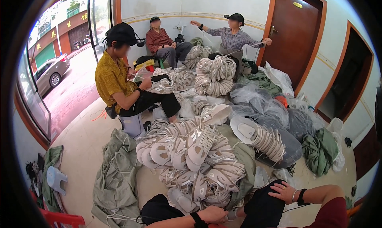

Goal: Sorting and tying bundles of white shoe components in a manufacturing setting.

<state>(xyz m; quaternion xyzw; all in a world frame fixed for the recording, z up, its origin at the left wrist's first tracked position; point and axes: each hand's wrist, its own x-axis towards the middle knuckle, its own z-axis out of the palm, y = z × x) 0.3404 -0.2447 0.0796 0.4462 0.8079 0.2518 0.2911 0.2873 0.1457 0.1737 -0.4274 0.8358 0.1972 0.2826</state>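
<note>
My right hand [283, 192] lies on my dark-trousered knee with its fingers spread, holding nothing. Low in the picture, my left hand [213, 214] is closed with its fingers curled under. What it grips, if anything, is hidden. Just ahead of it rises a big heap of beige and white shoe uppers [191, 148], many nested in rows, some with laces. A single pale upper [182, 200] sits at the heap's near left edge, close to my left hand. Another nested row of uppers [264, 140] leans on a dark plastic bag at the right.
A person in a yellow shirt [113, 79] handles an upper at left; two others sit at the back, one stretching a pale cord. Green sacks [117, 180], plastic bags [258, 104], a blue stool [56, 179] and a red plastic item [61, 219] stand around.
</note>
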